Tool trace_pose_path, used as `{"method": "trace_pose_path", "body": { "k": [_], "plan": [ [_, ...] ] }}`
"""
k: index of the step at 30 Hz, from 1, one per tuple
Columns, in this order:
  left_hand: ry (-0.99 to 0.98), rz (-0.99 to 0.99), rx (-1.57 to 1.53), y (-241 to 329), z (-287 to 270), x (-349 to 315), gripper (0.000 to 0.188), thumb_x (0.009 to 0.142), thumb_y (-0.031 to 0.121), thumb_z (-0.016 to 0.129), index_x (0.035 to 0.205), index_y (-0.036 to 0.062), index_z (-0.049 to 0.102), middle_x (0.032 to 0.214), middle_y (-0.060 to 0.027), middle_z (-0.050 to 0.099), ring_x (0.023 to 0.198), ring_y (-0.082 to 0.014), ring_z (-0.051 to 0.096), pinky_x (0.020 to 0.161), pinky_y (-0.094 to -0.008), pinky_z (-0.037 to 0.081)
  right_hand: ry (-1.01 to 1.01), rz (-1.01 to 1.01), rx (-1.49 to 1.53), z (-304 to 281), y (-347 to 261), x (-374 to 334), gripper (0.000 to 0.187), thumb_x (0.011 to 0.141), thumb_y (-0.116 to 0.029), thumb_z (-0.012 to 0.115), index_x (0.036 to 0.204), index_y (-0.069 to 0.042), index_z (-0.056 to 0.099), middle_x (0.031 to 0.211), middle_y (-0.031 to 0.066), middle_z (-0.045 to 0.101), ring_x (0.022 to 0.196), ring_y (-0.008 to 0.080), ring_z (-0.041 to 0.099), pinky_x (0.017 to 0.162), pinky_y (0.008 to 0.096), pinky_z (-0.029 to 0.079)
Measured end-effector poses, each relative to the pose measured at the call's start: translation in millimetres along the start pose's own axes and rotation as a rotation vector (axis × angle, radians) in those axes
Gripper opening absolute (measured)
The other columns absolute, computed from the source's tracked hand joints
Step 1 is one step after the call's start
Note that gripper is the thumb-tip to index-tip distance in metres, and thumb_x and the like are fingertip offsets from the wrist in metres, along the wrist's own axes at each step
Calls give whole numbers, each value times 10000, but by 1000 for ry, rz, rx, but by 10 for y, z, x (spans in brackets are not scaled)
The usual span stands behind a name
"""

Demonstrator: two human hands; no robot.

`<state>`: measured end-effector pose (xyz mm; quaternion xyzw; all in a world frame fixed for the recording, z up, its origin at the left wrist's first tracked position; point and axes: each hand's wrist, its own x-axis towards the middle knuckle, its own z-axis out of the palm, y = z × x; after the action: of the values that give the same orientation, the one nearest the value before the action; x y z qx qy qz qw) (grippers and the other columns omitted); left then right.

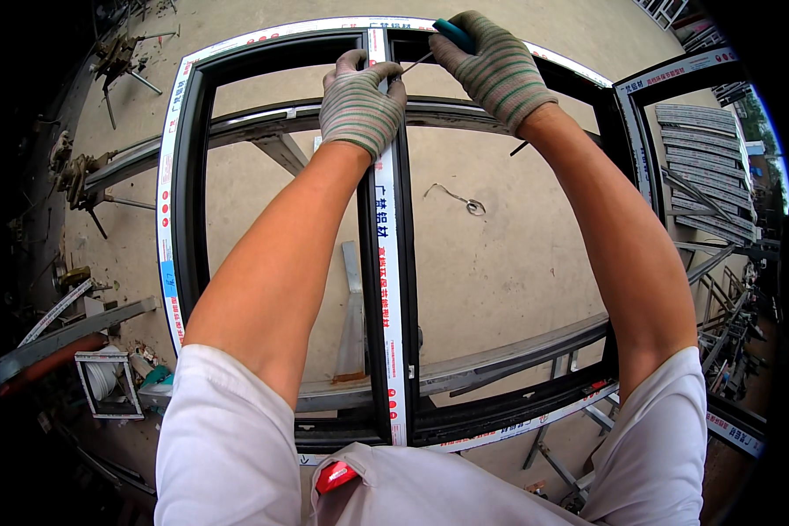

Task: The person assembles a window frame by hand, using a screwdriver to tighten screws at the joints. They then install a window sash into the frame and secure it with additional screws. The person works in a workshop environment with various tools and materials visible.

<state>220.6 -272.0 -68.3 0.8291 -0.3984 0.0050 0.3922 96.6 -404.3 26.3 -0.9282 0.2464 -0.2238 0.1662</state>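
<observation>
A large dark window frame [391,289], faced with white printed protective film, lies in front of me. My left hand [361,103], in a striped knit glove, rests on the far part of its middle bar. Its fingers are bent, and what is between them is hidden. My right hand [498,72], gloved alike, is closed around the teal handle of a screwdriver [454,36] above the far right opening. The thin shaft slants down leftward, its end beside my left thumb and forefinger.
Metal support rails [508,362] run beneath the frame. An opened sash [644,149] stands at the right, with a stack of wrapped profiles [706,167] beyond it. Metal stands [83,175] are at the left. A bent wire [473,207] lies on the floor.
</observation>
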Motion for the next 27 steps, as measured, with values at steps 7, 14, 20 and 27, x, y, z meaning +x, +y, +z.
{"method": "trace_pose_path", "body": {
  "k": [7, 14, 20, 27],
  "plan": [
    [20, 12, 19, -18, 20, 7, 293, 860, 341, 720, 1120, 244, 811, 1438, -143, 558, 1271, -345, 563, 1090, -439, 480, 15, 1, 1, 22, -12, 39, 426, 974, -433, 665, 1074, -20, 705, 913, 201, 738, 838, 314, 733, 796, 391, 586],
    [13, 4, 18, -1, 16, 3, 290, 862, 346, 725, 1122, 248, 811, 1443, -148, 555, 1286, -349, 554, 1098, -440, 474, -84, 86, 93, -124, -154, 52, 324, 972, -283, 678, 1103, 12, 653, 901, 255, 711, 826, 387, 707, 775, 441, 558],
    [11, 4, 26, -1, 21, -1, 290, 860, 331, 735, 1127, 243, 809, 1437, -147, 559, 1288, -341, 558, 1099, -433, 478, -91, 64, 110, -69, -123, 59, 299, 966, -260, 682, 1091, 11, 660, 893, 253, 714, 819, 379, 711, 766, 440, 558],
    [15, 11, 35, 8, 1, -1, 302, 858, 327, 737, 1136, 231, 806, 1437, -141, 561, 1286, -332, 564, 1095, -428, 483, -114, -134, 111, -48, -64, 111, 239, 970, -215, 681, 1088, -7, 678, 940, 216, 737, 838, 378, 714, 779, 415, 557]
  ]
}}
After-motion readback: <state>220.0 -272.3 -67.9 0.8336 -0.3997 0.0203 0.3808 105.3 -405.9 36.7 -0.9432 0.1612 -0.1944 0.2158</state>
